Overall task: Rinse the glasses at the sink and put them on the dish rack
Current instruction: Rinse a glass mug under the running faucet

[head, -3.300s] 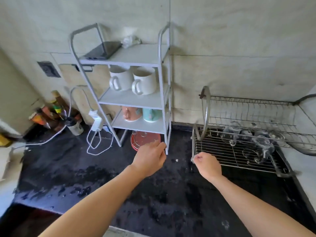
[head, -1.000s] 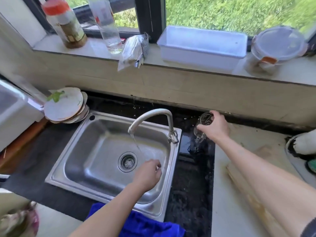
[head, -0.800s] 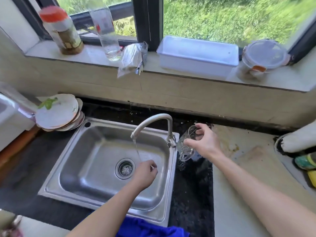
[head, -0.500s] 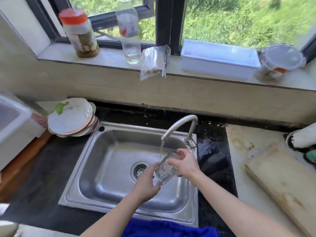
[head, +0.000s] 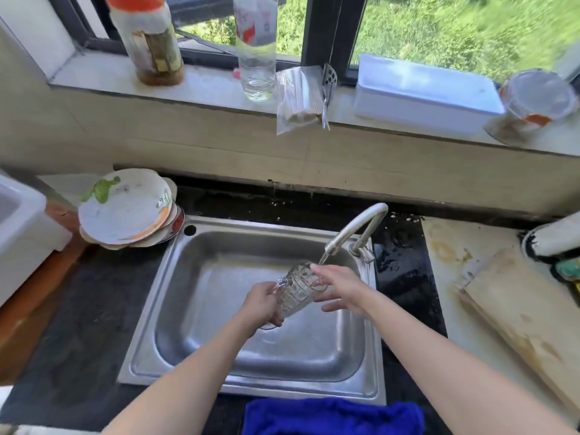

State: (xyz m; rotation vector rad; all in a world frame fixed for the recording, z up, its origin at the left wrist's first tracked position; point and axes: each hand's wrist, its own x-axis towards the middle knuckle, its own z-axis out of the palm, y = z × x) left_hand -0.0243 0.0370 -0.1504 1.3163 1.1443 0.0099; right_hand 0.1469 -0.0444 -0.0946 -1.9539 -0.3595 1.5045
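I've moved the glass [head: 296, 290] under the tap [head: 357, 227]; left hand [head: 262, 304] grips it, right hand [head: 342, 288] touches it straight-fingered; racking remains.

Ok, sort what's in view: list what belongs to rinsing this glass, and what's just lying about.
In the job: glass, left hand gripping it, right hand touching it, faucet, sink.
Lying about: stacked plates, blue cloth, cutting board, white box, jar, bottle.

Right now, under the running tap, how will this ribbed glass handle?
Probably slippery: water from the faucet wets the ribbed glass, though its ribs may aid the left hand gripping it. Likely fragile: clear glass above a steel sink.
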